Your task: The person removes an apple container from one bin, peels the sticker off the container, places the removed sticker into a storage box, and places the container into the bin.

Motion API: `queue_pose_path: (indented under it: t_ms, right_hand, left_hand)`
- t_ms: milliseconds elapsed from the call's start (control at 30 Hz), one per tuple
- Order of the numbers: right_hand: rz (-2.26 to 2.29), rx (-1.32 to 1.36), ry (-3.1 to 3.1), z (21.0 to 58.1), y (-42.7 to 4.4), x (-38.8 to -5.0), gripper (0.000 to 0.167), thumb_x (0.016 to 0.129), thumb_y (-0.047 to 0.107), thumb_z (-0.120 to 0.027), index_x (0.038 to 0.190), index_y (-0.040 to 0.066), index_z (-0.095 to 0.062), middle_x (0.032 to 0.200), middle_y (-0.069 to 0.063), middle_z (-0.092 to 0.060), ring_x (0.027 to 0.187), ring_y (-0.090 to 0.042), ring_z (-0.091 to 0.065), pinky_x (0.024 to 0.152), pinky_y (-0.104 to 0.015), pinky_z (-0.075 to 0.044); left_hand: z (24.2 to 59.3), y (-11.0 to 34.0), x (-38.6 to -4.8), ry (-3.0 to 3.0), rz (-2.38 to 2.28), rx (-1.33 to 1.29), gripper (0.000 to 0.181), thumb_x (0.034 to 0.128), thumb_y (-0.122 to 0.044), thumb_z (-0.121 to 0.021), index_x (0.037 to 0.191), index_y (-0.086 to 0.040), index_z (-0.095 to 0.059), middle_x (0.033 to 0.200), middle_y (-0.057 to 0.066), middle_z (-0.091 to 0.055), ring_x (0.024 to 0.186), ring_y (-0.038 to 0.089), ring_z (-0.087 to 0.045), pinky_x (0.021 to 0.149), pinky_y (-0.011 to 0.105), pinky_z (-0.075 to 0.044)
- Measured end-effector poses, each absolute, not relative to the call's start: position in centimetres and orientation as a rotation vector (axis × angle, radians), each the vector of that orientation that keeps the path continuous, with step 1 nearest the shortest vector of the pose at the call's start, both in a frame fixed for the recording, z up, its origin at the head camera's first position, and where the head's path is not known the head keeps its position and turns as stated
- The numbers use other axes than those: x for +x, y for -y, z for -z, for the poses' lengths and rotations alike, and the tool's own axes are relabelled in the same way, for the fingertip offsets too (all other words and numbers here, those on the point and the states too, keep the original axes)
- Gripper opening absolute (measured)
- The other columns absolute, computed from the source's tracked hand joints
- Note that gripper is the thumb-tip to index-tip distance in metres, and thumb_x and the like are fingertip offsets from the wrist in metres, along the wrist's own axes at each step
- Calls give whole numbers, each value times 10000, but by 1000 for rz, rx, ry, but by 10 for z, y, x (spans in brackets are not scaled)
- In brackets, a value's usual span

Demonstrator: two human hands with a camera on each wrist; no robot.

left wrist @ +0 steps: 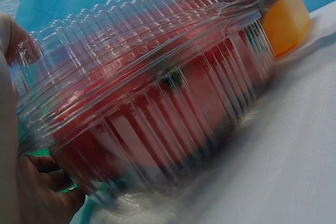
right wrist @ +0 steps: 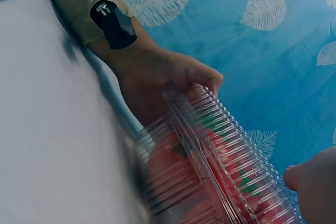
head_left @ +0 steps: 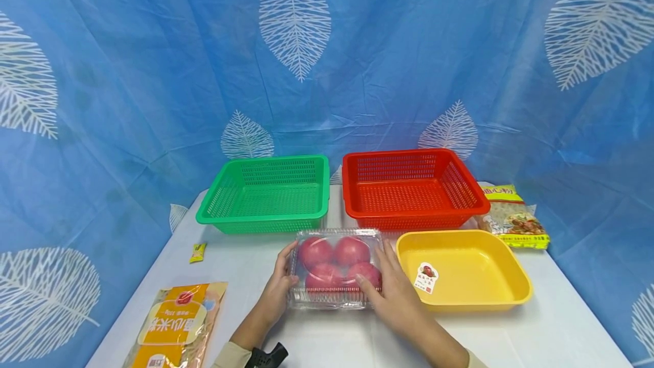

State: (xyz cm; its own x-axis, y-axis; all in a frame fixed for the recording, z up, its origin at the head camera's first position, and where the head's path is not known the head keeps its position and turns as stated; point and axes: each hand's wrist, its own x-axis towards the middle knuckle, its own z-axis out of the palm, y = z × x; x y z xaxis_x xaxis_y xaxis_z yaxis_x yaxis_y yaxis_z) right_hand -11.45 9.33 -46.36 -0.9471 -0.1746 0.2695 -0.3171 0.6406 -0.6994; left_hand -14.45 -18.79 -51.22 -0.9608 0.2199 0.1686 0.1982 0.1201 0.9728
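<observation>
Between both hands is a clear ribbed plastic box [head_left: 334, 299] with several round red fruits inside; its lid is down. At its left side the left hand [head_left: 276, 291] grips it, thumb at the near left corner. The right hand [head_left: 395, 294] holds the right side, its thumb over the lid's near right part. In the left wrist view, the box [left wrist: 173, 114] looks tilted, and the left hand's fingers [left wrist: 50, 190] curl at its side. The right wrist view shows the left hand [right wrist: 163, 77] round one end of the box [right wrist: 210, 166] and part of the right hand [right wrist: 317, 187].
Behind stand a green basket [head_left: 276, 224] and a red basket [head_left: 414, 221]. A yellow tray [head_left: 465, 283] with a sticker is right of the box, a noodle bag [head_left: 516, 223] beyond it. At left lie a small yellow packet [head_left: 197, 253] and an orange-labelled bag [head_left: 176, 322].
</observation>
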Motion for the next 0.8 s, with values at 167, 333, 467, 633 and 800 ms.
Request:
queue_pose_path:
  t_ms: [167, 333, 467, 633, 800]
  right_hand:
    - [-1191, 363, 2692, 466, -92, -111, 818, 1034, 478, -648, 1606, -32, -361, 1705, -237, -185, 1518, -442, -264, 1120, -668, -317]
    - [-1305, 293, 2664, 470, -90, -107, 785, 1032, 456, -666, 1624, 35, -367, 1718, -183, -194, 1527, -415, -265, 1116, -692, -308]
    - [-1484, 231, 2592, 474, -89, -106, 755, 1020, 417, -700, 1614, 65, -394, 1717, -185, -193, 1541, -418, -213, 1137, -697, -244]
    - [-1614, 167, 2490, 478, -86, -106, 690, 1007, 349, -732, 1581, 88, -453, 1707, -183, -228, 1546, -419, -197, 1166, -677, -200]
    - [-1690, 155, 2394, 485, -86, -105, 602, 1014, 193, -718, 1558, 79, -489, 1701, -177, -246, 1547, -408, -204, 1189, -637, -186]
  left_hand:
    - [513, 188, -145, -2332, -2031, 438, 807, 887, -20, -379, 1662, -152, -199, 1704, 296, 20, 1539, 524, 57, 1160, 721, -2]
    - [513, 188, -144, -2328, -2033, 445, 806, 888, -18, -376, 1662, -158, -200, 1708, 285, 17, 1543, 512, 55, 1165, 711, -4]
    - [513, 188, -144, -2329, -2032, 443, 800, 893, -18, -371, 1661, -169, -208, 1710, 279, 11, 1541, 518, 49, 1160, 717, -4]
    - [513, 188, -145, -2332, -2029, 430, 800, 894, -18, -370, 1662, -171, -206, 1711, 278, 18, 1539, 524, 55, 1156, 723, -3]
    - [512, 188, -145, -2333, -2018, 436, 800, 891, -17, -366, 1661, -156, -198, 1711, 275, 34, 1540, 516, 77, 1162, 713, 5]
